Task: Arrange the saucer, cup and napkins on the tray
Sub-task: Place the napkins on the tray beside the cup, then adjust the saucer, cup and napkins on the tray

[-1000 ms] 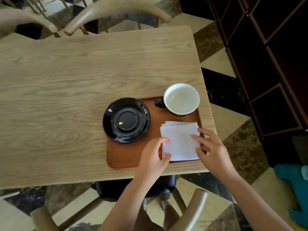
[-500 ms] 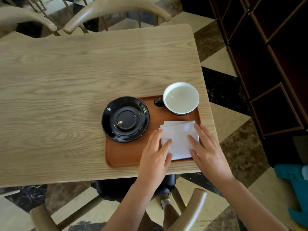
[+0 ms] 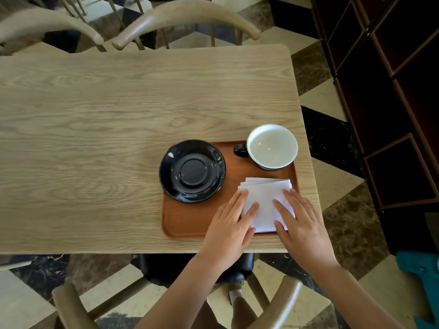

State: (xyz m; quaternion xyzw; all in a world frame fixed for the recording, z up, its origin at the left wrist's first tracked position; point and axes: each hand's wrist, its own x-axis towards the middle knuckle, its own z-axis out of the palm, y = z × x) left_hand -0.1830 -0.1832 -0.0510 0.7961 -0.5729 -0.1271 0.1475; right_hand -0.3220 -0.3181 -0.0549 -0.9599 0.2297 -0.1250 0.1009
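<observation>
Plainly, both hands lay flat and apart on the napkins (image 3: 266, 203), left hand (image 3: 231, 225) and right hand (image 3: 303, 227) flanking them, with the saucer (image 3: 192, 170) nearer the left and the cup (image 3: 272, 146) straight ahead.

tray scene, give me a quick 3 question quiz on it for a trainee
1. True or false: the cup sits on the saucer.
2. What are the left hand and the right hand pressing flat on?
A) the napkins
B) the saucer
C) the bare table
3. Which part of the saucer hangs past the edge of the tray?

Key
1. False: the cup stands apart, at the tray's far right corner.
2. A.
3. Its left side, over the table.
</observation>
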